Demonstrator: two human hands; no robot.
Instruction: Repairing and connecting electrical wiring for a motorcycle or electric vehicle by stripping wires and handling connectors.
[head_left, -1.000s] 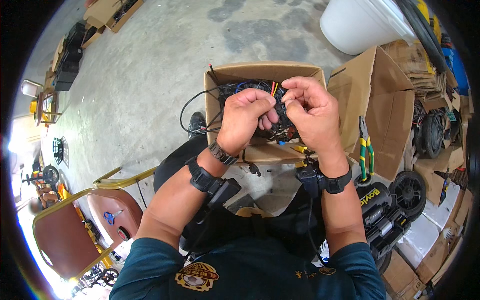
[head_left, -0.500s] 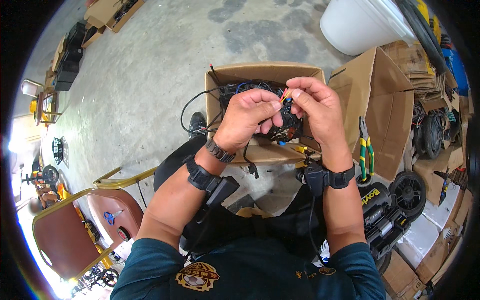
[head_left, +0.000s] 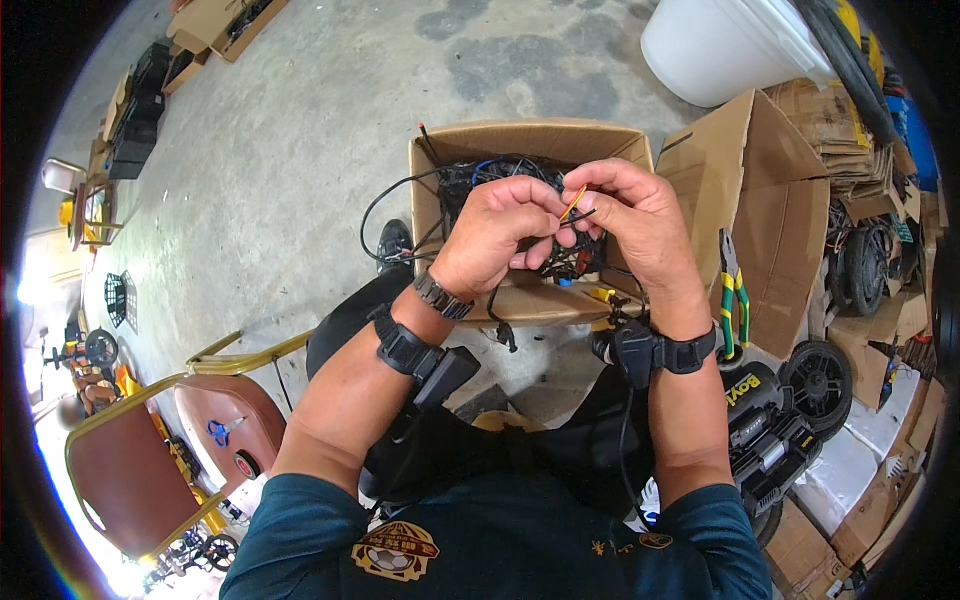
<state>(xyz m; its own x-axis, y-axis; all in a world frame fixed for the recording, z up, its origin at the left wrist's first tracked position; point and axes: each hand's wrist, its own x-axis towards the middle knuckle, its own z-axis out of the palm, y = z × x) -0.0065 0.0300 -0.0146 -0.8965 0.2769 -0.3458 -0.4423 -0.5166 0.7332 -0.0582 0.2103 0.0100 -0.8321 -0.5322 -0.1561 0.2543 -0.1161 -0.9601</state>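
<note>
Over an open cardboard box (head_left: 530,133), my two hands meet on a few thin wires (head_left: 573,204), coloured yellow, red and black. My left hand (head_left: 500,225) is closed, pinching them between thumb and fingertips. Just to its right, my right hand (head_left: 635,215) also grips the wires with its thumb and forefinger. A short black end sticks out beside the right thumb. Beneath the hands, a tangle of black cables (head_left: 462,185) fills the box, partly hidden by my fingers. One black cable (head_left: 366,215) loops out over the box's left side.
Green-and-yellow-handled pliers (head_left: 734,300) rest at a second open carton (head_left: 770,220) on the right. A white bucket (head_left: 715,50) stands beyond it. Blue-handled scissors (head_left: 224,432) and a roll of tape (head_left: 246,463) lie on a brown chair (head_left: 205,405) at left. Black wheels (head_left: 815,390) are at right.
The wires have shifted between my fingertips, and a black end now shows beside the right thumb. My right hand's fingers have turned slightly inward; my left hand is nearly unmoved.
</note>
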